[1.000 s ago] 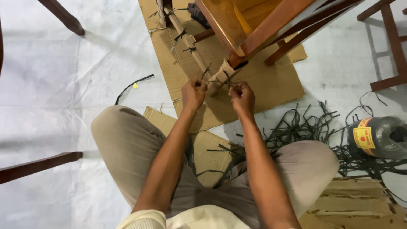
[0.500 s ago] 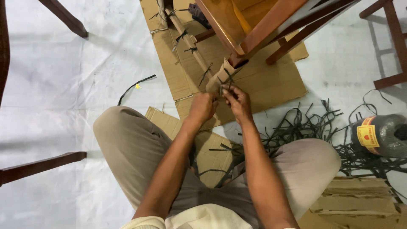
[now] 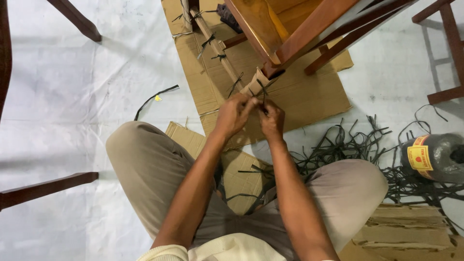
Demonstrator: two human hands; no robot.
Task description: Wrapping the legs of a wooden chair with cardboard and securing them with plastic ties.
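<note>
Black strap [image 3: 262, 93] pinched between left hand [image 3: 234, 115] and right hand [image 3: 271, 120].

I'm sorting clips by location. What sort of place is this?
Probably a furniture packing workshop: a wooden chair with a cardboard-wrapped leg, black strap offcuts and a strap roll on the floor.

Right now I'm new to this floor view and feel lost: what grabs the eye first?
At centre, the left hand and right hand meet on a dark strap around a cardboard-wrapped chair leg. To the right lies a tangle of dark straps beside a wrapped roll.
</note>
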